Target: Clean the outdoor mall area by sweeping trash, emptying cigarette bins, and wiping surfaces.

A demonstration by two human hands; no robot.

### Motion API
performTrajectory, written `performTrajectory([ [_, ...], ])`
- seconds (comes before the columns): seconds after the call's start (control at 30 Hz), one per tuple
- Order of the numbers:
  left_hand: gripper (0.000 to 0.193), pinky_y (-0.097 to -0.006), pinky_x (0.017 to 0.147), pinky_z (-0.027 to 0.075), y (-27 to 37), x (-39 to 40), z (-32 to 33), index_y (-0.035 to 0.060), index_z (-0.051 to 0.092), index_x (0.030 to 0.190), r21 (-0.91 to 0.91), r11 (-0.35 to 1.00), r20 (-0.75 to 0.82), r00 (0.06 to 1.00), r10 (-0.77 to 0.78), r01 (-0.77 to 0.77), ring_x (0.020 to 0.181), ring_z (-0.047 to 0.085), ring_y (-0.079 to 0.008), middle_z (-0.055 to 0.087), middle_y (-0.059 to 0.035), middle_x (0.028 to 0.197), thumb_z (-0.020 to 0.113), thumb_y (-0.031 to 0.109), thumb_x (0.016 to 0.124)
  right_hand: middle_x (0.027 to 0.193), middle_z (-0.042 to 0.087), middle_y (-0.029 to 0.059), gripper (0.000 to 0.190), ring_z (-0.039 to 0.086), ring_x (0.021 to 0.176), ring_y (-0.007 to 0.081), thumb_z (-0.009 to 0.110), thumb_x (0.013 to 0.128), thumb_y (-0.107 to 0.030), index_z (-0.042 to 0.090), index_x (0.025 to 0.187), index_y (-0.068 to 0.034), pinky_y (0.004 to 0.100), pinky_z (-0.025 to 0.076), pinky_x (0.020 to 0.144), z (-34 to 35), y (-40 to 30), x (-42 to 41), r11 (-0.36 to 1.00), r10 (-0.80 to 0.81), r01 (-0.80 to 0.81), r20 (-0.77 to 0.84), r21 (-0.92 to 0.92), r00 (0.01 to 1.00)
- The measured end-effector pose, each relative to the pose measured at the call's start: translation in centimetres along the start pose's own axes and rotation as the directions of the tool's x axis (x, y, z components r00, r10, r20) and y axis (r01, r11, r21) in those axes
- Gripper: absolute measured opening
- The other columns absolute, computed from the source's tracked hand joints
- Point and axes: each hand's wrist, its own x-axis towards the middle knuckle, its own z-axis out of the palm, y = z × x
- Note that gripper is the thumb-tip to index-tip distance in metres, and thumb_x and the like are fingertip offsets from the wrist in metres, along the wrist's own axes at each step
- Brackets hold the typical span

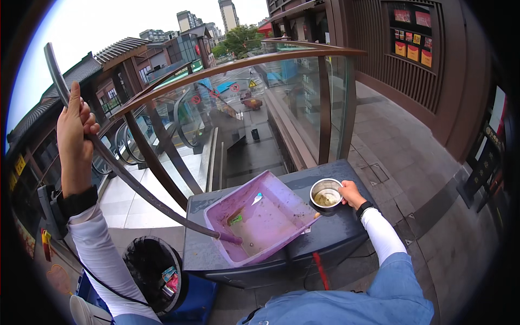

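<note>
My left hand [77,126] is raised on the left, its fingers wrapped around the grey handle [150,197] of a purple plastic dustpan [280,203]. The pan rests on a dark grey box top [345,172], its open lip toward the right. Inside lie a blue-and-white scrap [257,198], a green wrapper [235,219] and dirt. A small orange piece [317,215] sits at the lip. With my right hand [352,193] I grip the right side of a round metal cup [327,187], just right of the pan. Some murky, yellowish contents show in its bottom.
A black-lined round bin [142,256] with wrappers stands at lower left, near a blue container [203,298] and a white bucket [83,310]. A glass railing [298,105] rises behind the box, with escalators beyond. A slatted wall [394,81] borders the paving at right.
</note>
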Motion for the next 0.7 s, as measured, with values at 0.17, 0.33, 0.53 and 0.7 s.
performTrajectory([
  [0.17, 0.037, -0.018, 0.036, 0.025, -1.2, -0.7, 5.2, 0.0146, 0.04, 0.075, -0.071, 0.995, 0.062, 0.996, -0.061, 0.065, 0.042, 0.028, -0.0019, 0.029, 0.0069, 0.054, 0.062, 0.043, 0.086, 0.056, 0.051, 0.0049, 0.008, 0.045, 0.035, 0.011, 0.052, 0.078, -0.003, 0.051, 0.07, -0.004, 0.0258, 0.036, 0.029, -0.2, -3.7, 0.5, 0.987, 0.003, 0.009, -0.072, 0.163, 0.997],
  [0.33, 0.04, -0.0191, 0.037, 0.025, -2.3, -0.9, 8.3, 0.0149, 0.038, 0.071, -0.091, 0.992, 0.153, 0.985, -0.073, 0.088, 0.04, 0.027, -0.0025, 0.029, 0.0072, 0.053, 0.06, 0.044, 0.087, 0.056, 0.051, 0.0054, 0.004, 0.047, 0.035, 0.0115, 0.051, 0.075, -0.001, 0.05, 0.071, -0.003, 0.0265, 0.036, 0.028, 0.3, -8.9, -0.4, 0.972, -0.137, 0.146, -0.062, 0.183, 0.989],
  [0.53, 0.04, -0.0214, 0.036, 0.03, -3.8, -1.6, 11.3, 0.0129, 0.038, 0.073, -0.131, 0.983, 0.193, 0.976, -0.105, 0.131, 0.041, 0.034, -0.0056, 0.036, 0.0044, 0.055, 0.061, 0.042, 0.086, 0.056, 0.056, 0.0201, 0.007, 0.059, 0.043, 0.0296, 0.05, 0.073, -0.003, 0.053, 0.072, 0.003, 0.0416, 0.046, 0.04, 4.8, -13.0, -5.2, 0.821, -0.483, 0.446, -0.016, -0.355, 0.876],
  [0.7, 0.039, -0.0209, 0.037, 0.03, -4.9, -1.2, 13.4, 0.0129, 0.042, 0.077, -0.108, 0.986, 0.163, 0.98, -0.111, 0.129, 0.041, 0.033, -0.0044, 0.035, 0.0057, 0.056, 0.063, 0.044, 0.084, 0.068, 0.059, 0.0241, 0.005, 0.061, 0.063, 0.0393, 0.05, 0.072, -0.001, 0.052, 0.076, 0.0, 0.0471, 0.049, 0.056, 7.4, -13.5, -5.8, 0.307, -0.833, 0.696, 0.17, -0.649, 0.527],
])
